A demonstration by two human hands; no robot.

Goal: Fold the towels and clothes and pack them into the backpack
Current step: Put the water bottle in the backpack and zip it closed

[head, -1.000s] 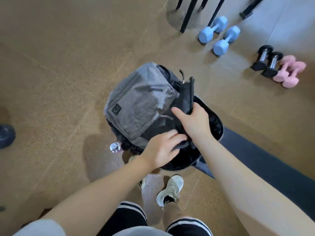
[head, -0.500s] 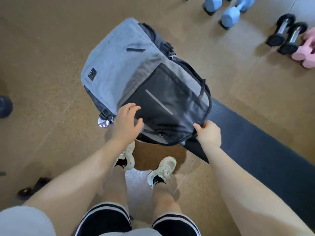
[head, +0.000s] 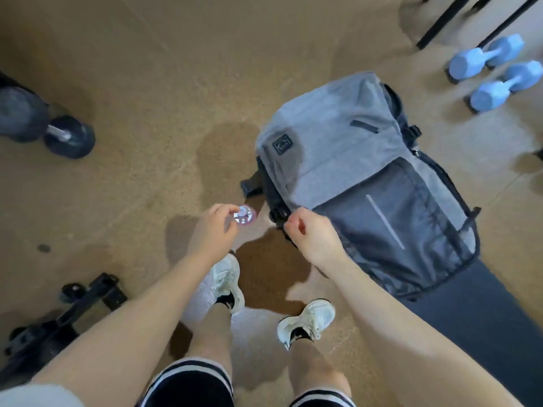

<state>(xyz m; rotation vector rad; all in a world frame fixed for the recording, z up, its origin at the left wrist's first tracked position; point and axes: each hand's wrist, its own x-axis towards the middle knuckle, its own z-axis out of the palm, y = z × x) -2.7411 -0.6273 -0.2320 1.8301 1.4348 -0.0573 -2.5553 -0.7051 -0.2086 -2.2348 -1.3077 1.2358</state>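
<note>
The grey and black backpack (head: 346,160) lies on the floor with its flap closed, its lower end resting on a dark mat (head: 470,318). My right hand (head: 314,236) is closed in a pinch at the backpack's near-left edge, beside a black buckle (head: 276,214). What it pinches is hidden by the fingers. My left hand (head: 213,230) has its fingertips closed on the shiny top of a bottle (head: 243,215) that stands at the backpack's left side. No towels or clothes are in view.
Two light blue dumbbells (head: 496,71) lie at the far right near black stand legs (head: 446,19). A dark dumbbell (head: 50,127) sits at the left. Black equipment (head: 73,306) lies at the lower left. My feet in white shoes (head: 308,318) stand just before the backpack.
The backpack's flap has been closed over the opening. My right hand moved from the right corner to the left edge. My left hand left the flap and went to the bottle top.
</note>
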